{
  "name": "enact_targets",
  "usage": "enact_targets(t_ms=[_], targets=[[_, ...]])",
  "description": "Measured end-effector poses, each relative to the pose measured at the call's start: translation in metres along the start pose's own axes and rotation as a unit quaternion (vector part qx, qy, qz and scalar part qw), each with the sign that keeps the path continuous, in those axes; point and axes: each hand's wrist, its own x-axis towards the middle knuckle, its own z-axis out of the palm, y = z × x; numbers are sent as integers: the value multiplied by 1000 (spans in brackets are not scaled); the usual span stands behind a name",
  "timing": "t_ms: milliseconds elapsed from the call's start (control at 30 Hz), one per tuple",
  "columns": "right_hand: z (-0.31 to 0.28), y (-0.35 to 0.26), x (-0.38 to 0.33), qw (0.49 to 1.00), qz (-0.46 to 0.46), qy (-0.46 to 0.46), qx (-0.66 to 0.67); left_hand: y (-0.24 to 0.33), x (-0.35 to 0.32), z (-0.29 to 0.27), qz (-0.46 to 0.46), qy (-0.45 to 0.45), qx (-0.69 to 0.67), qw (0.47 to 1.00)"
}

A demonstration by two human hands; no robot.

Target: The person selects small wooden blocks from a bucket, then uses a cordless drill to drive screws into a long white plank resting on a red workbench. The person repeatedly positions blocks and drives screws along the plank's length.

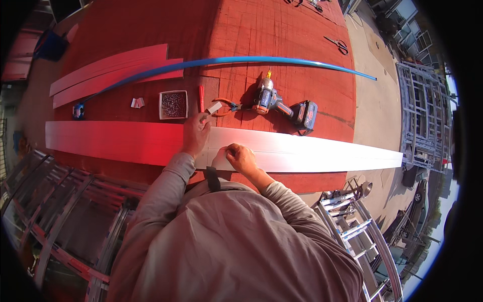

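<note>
Pressing flat, the left hand (195,135) is lying palm-down on the long, pale silvery sheet-metal strip (312,153), its fingertips pinching what looks like a small light block (214,107) at the far edge, though that grip is too small to read surely. Beside it, the right hand (240,157) is curling closed on the strip's near half, fingers bunched as if around a slim marker that is hiding inside them. Spanning the red-painted plank table (282,35) from left to right, the strip is glowing pink at its left end. Beyond it are sitting a square white tray of dark screws (173,104), a red pencil-like stick (202,98), orange-handled snips (224,104) and a cordless drill with a blue battery (284,106). Farther back, a thin blue curved rod (241,61) is arching over more pale strips (108,73).
</note>
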Motion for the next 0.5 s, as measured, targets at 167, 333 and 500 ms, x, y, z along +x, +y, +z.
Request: enact_targets(t_ms=[167,333,500], targets=[[-31,8,19,998,-20,53,42,3,-30,-27,150,-48,126,979],[-89,35,58,944,-153,274,-101,5,-44,-34,186,-77,207,957],[-139,80,98,916,-83,292,-262,3,-50,-36,156,-62,224,960]])
